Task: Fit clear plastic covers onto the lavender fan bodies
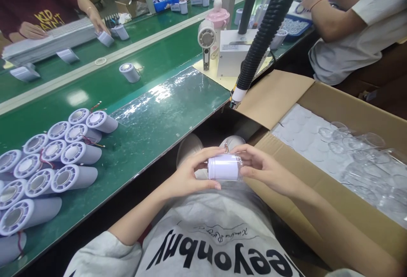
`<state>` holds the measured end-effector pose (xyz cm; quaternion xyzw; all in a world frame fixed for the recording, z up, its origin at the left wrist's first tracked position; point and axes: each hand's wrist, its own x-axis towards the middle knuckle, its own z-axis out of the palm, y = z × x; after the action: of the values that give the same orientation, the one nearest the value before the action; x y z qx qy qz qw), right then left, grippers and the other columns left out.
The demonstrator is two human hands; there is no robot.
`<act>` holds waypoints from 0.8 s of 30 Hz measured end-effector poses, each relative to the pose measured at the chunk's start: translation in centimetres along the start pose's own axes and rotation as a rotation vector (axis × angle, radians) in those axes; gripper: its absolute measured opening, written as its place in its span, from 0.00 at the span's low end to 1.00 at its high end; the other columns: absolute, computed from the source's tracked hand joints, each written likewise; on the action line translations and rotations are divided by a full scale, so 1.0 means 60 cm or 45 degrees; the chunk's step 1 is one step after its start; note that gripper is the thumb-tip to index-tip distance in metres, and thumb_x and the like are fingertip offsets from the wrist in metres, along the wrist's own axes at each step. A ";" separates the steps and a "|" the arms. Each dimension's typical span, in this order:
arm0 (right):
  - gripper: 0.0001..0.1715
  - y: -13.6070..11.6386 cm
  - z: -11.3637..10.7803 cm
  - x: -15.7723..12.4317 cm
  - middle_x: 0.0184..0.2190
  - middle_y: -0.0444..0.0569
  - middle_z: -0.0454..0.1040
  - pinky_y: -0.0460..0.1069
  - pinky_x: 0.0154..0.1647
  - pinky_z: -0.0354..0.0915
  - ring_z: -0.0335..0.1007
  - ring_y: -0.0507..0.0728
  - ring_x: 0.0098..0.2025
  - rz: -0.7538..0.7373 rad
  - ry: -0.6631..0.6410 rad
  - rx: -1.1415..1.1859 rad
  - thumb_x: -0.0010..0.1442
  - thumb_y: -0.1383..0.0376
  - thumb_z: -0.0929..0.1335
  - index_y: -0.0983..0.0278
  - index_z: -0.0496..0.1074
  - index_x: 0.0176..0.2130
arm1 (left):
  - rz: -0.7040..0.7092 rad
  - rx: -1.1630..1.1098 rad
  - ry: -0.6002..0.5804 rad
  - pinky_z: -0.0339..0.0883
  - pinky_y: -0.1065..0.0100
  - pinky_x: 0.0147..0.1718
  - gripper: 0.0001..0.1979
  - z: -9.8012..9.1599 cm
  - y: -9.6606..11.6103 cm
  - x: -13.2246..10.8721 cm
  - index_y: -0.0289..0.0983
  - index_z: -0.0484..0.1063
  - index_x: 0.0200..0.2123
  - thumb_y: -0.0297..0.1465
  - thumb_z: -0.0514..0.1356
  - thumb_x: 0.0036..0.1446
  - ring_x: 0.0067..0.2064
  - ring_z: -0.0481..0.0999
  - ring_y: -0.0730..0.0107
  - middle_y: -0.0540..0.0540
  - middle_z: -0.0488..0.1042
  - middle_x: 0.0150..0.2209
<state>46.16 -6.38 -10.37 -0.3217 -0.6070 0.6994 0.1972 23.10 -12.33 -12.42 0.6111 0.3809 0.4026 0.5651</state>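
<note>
Over my lap I hold a pale lilac cylinder lying sideways. My left hand wraps its left end with thumb below and fingers above. My right hand grips its right end, where a clear plastic cap and thin coloured wires show. A pile of the same lilac cylinders lies on the green bench to my left, their ringed ends facing me.
An open cardboard box at my right holds clear cups on a white tray. A black corrugated hose hangs over a white machine. Other people work across the belt and at the far right.
</note>
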 end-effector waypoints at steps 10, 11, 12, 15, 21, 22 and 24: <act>0.25 0.017 0.008 0.008 0.31 0.45 0.73 0.48 0.31 0.73 0.74 0.54 0.30 0.180 -0.008 0.295 0.56 0.46 0.71 0.63 0.67 0.40 | 0.008 0.033 -0.010 0.60 0.55 0.61 0.39 -0.002 -0.004 -0.006 0.54 0.63 0.60 0.29 0.71 0.46 0.65 0.60 0.54 0.46 0.61 0.64; 0.26 0.019 0.010 0.010 0.30 0.45 0.73 0.47 0.30 0.73 0.74 0.53 0.29 0.206 -0.020 0.327 0.56 0.44 0.70 0.63 0.67 0.40 | 0.010 0.031 -0.012 0.60 0.56 0.61 0.39 -0.002 -0.004 -0.006 0.54 0.63 0.60 0.28 0.71 0.46 0.65 0.60 0.54 0.46 0.61 0.64; 0.28 0.020 0.012 0.011 0.28 0.45 0.73 0.46 0.28 0.73 0.75 0.53 0.28 0.234 -0.026 0.353 0.56 0.43 0.70 0.64 0.67 0.39 | 0.013 0.027 -0.016 0.60 0.56 0.61 0.39 -0.003 -0.004 -0.006 0.54 0.63 0.60 0.28 0.71 0.45 0.65 0.60 0.55 0.46 0.62 0.64; 0.31 0.022 0.018 0.014 0.25 0.46 0.74 0.43 0.23 0.71 0.75 0.53 0.24 0.316 -0.023 0.405 0.55 0.40 0.69 0.64 0.67 0.37 | 0.027 0.019 -0.025 0.60 0.56 0.61 0.41 -0.003 -0.005 -0.006 0.54 0.63 0.60 0.28 0.72 0.44 0.65 0.59 0.54 0.46 0.61 0.64; 0.32 0.023 0.029 0.014 0.22 0.50 0.76 0.39 0.17 0.68 0.73 0.51 0.19 0.418 -0.046 0.594 0.58 0.40 0.66 0.67 0.71 0.33 | 0.088 0.019 -0.032 0.60 0.55 0.61 0.41 -0.002 -0.008 -0.004 0.53 0.64 0.60 0.28 0.72 0.43 0.66 0.58 0.53 0.45 0.61 0.65; 0.32 0.023 0.030 0.014 0.22 0.50 0.76 0.39 0.17 0.68 0.73 0.50 0.19 0.449 -0.065 0.630 0.61 0.41 0.64 0.67 0.72 0.33 | 0.105 0.022 -0.035 0.60 0.55 0.61 0.40 -0.002 -0.009 -0.004 0.54 0.64 0.60 0.28 0.72 0.44 0.66 0.58 0.53 0.45 0.61 0.65; 0.34 0.025 0.030 0.015 0.21 0.51 0.76 0.38 0.16 0.68 0.73 0.50 0.18 0.527 -0.102 0.704 0.67 0.43 0.58 0.69 0.72 0.34 | 0.141 0.039 -0.035 0.60 0.54 0.61 0.40 -0.003 -0.011 -0.003 0.54 0.64 0.60 0.28 0.72 0.44 0.66 0.58 0.53 0.45 0.61 0.65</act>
<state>44.45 -7.38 -11.92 -0.3446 -0.3236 0.8747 0.1070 22.87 -12.39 -13.09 0.6453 0.3448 0.4190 0.5377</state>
